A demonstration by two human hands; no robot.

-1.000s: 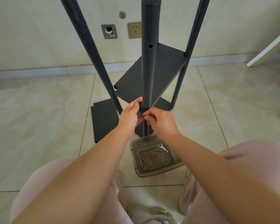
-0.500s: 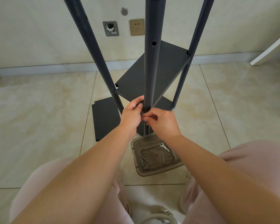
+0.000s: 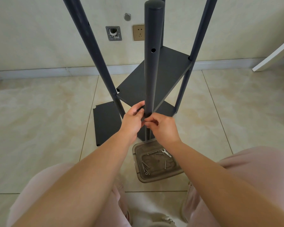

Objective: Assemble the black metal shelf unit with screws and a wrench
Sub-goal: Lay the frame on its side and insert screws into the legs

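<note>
Nearest us a tray (image 3: 156, 177) keeps screws (image 3: 144, 167) and wrench (image 3: 167, 153) within reach. Beyond it our left hand (image 3: 133, 122) curls around the front pole (image 3: 152, 63), steadying it, while our right hand (image 3: 162, 126) pinches something small there, probably a screw. A shelf (image 3: 154, 79) sits bolted behind.

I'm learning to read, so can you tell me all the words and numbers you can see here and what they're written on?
There are no words or numbers to read here.
Wall socket: only plug holes, no writing.
Metal wall plate: marks too small and blurred to read.
Wrench and screws in the plastic tray: too small to show any writing.
Black poles and shelf: plain.
</note>
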